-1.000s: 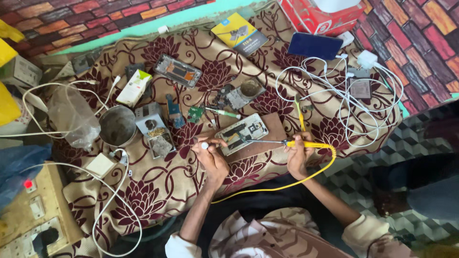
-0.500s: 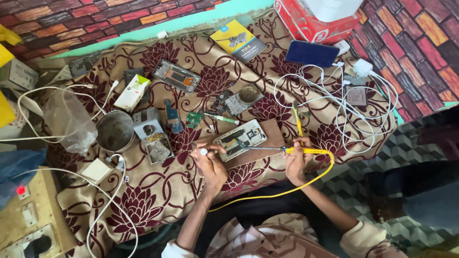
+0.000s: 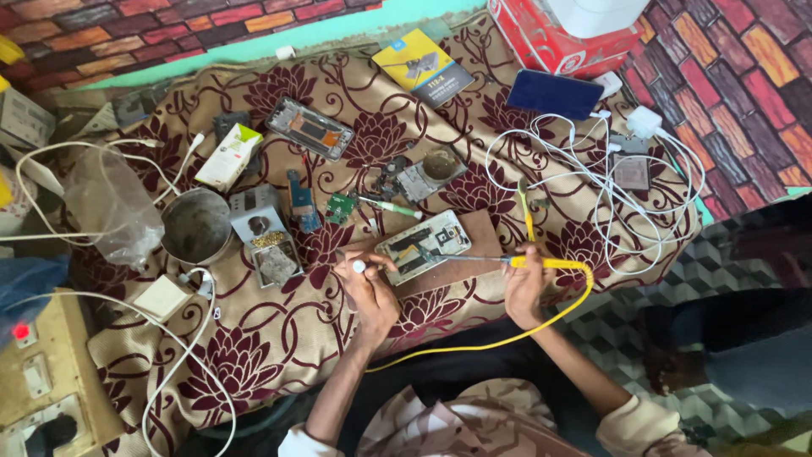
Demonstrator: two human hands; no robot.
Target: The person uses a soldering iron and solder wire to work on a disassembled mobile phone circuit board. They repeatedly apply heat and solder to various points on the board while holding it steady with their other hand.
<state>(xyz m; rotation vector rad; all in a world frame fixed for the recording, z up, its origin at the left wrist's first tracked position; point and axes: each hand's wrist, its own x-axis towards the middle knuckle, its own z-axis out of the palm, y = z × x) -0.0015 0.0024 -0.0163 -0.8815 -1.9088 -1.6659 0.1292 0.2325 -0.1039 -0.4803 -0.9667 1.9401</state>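
Flanking the opened phone [image 3: 421, 246]: yellow booklet [image 3: 425, 69], red box [image 3: 554, 38].

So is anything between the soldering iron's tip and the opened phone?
Nothing visible. The right hand holds the soldering iron with its tip reaching the opened phone on the brown board; the left hand rests at the phone's other end.

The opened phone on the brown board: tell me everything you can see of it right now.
The opened phone lies flat and slanted on a brown board, back cover off, pale frame with dark inner parts exposed. The left hand steadies its lower left end. The right hand holds a yellow-handled soldering iron, its thin tip reaching the phone's right side.
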